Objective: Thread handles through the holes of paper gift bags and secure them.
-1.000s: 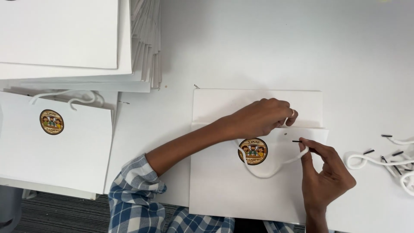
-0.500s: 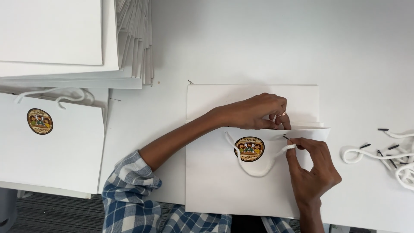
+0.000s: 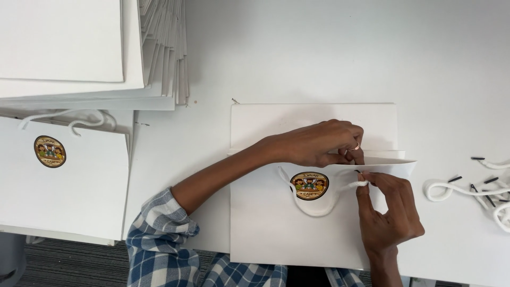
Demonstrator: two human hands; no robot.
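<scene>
Head view, looking straight down on a white surface (image 3: 319,53). One flat white paper bag (image 3: 297,228) lies at centre frame, its upper edge raised open. Left hand (image 3: 319,142) reaches across from lower left, in a checked sleeve, and pinches the bag's top edge, fingers closed on the paper; judged purpose: to hold the mouth open and the edge steady. Right hand (image 3: 390,212) comes up from the lower edge, fingers closed on the dark-tipped end of a white cord (image 3: 313,204) just at that edge. The cord hangs in one loop over the bag's face, around one round sticker (image 3: 309,185).

Counts: one finished bag (image 3: 64,180) at centre left, with one sticker and cord handles resting at its top. One stack of flat white bags (image 3: 79,53) at upper left; the number of sheets cannot be told. Loose cords (image 3: 478,186) at the right edge, near the right hand and apart from the bag: at least two, exact count unclear.
</scene>
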